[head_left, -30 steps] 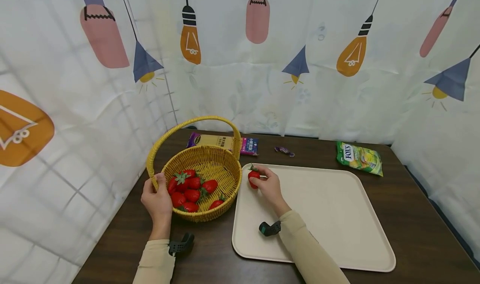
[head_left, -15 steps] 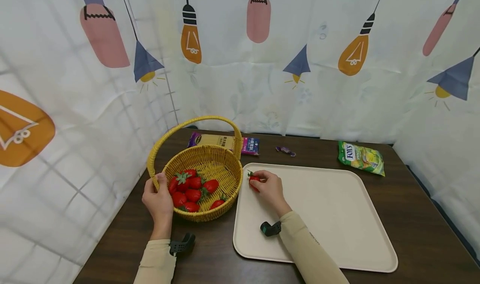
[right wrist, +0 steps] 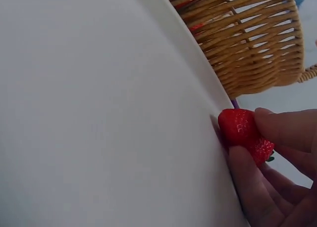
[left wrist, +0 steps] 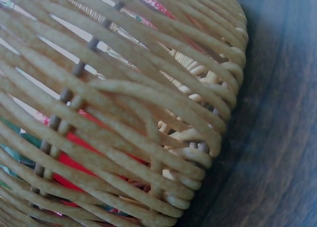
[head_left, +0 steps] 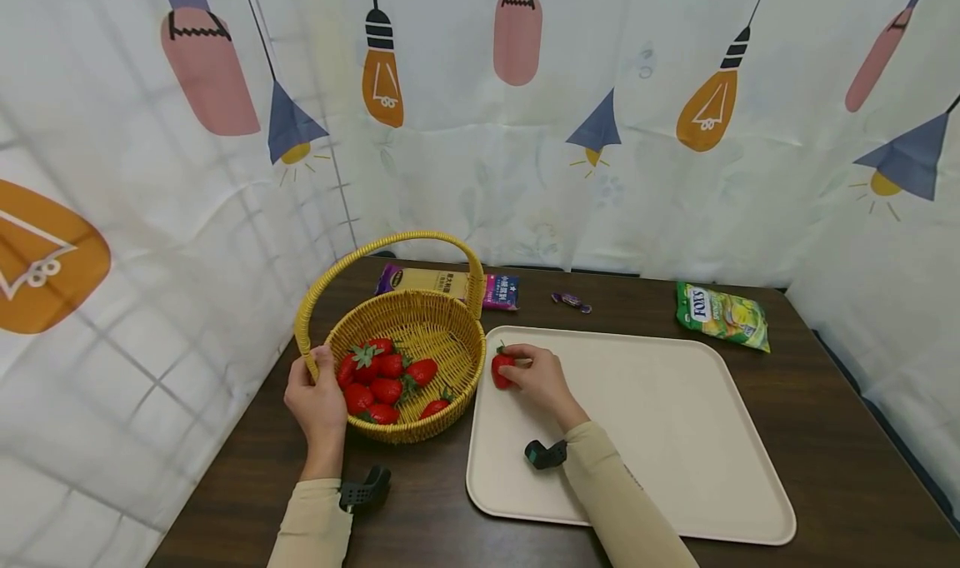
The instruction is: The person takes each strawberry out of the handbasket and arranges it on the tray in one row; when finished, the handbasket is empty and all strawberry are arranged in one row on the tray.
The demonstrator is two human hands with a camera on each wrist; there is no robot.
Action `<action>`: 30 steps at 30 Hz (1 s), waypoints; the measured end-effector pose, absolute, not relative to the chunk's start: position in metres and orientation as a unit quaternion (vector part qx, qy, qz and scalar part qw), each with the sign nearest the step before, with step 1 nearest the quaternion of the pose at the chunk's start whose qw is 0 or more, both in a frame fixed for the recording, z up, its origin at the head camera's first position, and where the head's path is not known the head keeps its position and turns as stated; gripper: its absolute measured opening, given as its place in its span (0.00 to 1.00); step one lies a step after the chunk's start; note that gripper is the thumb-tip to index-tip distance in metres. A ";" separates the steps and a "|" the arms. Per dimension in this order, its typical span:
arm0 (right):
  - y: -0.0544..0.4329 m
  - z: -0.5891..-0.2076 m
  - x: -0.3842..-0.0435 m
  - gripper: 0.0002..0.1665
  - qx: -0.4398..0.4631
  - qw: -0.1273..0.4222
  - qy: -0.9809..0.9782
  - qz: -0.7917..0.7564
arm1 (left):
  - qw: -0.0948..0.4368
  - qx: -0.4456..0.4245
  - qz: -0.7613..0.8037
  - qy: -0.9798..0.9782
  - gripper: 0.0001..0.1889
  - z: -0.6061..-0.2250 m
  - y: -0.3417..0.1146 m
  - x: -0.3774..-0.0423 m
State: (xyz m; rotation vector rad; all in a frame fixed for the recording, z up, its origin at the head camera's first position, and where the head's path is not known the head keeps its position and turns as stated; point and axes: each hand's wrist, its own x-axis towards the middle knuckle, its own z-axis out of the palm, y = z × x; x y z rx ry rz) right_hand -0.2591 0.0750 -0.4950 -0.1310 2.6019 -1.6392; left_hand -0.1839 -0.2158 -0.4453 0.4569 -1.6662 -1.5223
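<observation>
In the head view my left hand (head_left: 315, 397) grips the left foot of the yellow wicker basket's handle (head_left: 390, 239). The basket (head_left: 442, 318) holds several red strawberries (head_left: 386, 391) with green leaves, mostly at its left side. Up close, the left wrist view has only the woven basket wall (left wrist: 114, 98), with red and green showing through the gaps. My right hand (head_left: 542, 381) pinches a strawberry (head_left: 502, 369) between thumb and fingers at the far left corner of the cream tray (head_left: 637, 435). In the right wrist view this strawberry (right wrist: 240, 128) is at the tray surface, apparently touching it.
Behind the basket lies a purple and yellow snack packet (head_left: 431, 281). A small purple wrapped candy (head_left: 572, 302) lies beyond the tray, and a green Fox's bag (head_left: 722, 316) at the back right. A printed curtain (head_left: 480, 168) closes off the back and sides.
My right hand has come down slightly with the strawberry, and the fruit has turned in the fingers. My left hand and the basket have stayed in place.
</observation>
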 end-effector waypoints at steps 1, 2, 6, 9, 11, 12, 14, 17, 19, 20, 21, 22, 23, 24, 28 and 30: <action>0.074 -0.496 -0.259 0.19 -0.048 0.032 0.843 -0.535 | 0.407 0.182 -0.603 -0.661 0.19 -0.449 -0.218 -0.186; 0.073 -0.497 -0.258 0.19 -0.054 0.031 0.842 -0.536 | 0.407 0.184 -0.603 -0.661 0.19 -0.452 -0.220 -0.188; 0.068 -0.500 -0.257 0.19 -0.077 0.028 0.829 -0.553 | 0.409 0.191 -0.603 -0.658 0.17 -0.467 -0.228 -0.197; 0.065 -0.501 -0.256 0.20 -0.082 0.028 0.819 -0.568 | 0.413 0.192 -0.602 -0.656 0.15 -0.473 -0.231 -0.201; 0.064 -0.500 -0.255 0.20 -0.080 0.031 0.812 -0.578 | 0.414 0.188 -0.603 -0.655 0.14 -0.475 -0.231 -0.201; 0.064 -0.500 -0.255 0.20 -0.079 0.033 0.809 -0.582 | 0.415 0.186 -0.603 -0.655 0.14 -0.475 -0.231 -0.202; 0.063 -0.500 -0.255 0.21 -0.077 0.037 0.804 -0.588 | 0.415 0.182 -0.605 -0.654 0.15 -0.475 -0.231 -0.202; 0.063 -0.500 -0.255 0.20 -0.074 0.037 0.801 -0.593 | 0.415 0.181 -0.605 -0.656 0.16 -0.476 -0.231 -0.202; 0.063 -0.501 -0.255 0.19 -0.070 0.036 0.802 -0.592 | 0.415 0.183 -0.602 -0.657 0.15 -0.476 -0.231 -0.202; 0.064 -0.501 -0.255 0.19 -0.063 0.036 0.802 -0.592 | 0.415 0.184 -0.601 -0.658 0.15 -0.476 -0.231 -0.202; 0.064 -0.500 -0.255 0.18 -0.056 0.035 0.802 -0.594 | 0.416 0.185 -0.600 -0.659 0.14 -0.476 -0.231 -0.202; 0.065 -0.500 -0.255 0.17 -0.048 0.033 0.804 -0.592 | 0.416 0.186 -0.599 -0.659 0.13 -0.476 -0.231 -0.202; 0.065 -0.499 -0.255 0.16 -0.041 0.028 0.806 -0.590 | 0.417 0.186 -0.598 -0.659 0.12 -0.476 -0.231 -0.202; 0.066 -0.498 -0.254 0.15 -0.032 0.020 0.809 -0.586 | 0.418 0.186 -0.597 -0.659 0.12 -0.476 -0.231 -0.201; 0.068 -0.494 -0.254 0.11 -0.010 -0.028 0.814 -0.580 | 0.418 0.186 -0.599 -0.657 0.13 -0.475 -0.230 -0.201; 0.068 -0.492 -0.254 0.11 -0.006 -0.049 0.805 -0.591 | 0.417 0.186 -0.600 -0.657 0.14 -0.475 -0.231 -0.201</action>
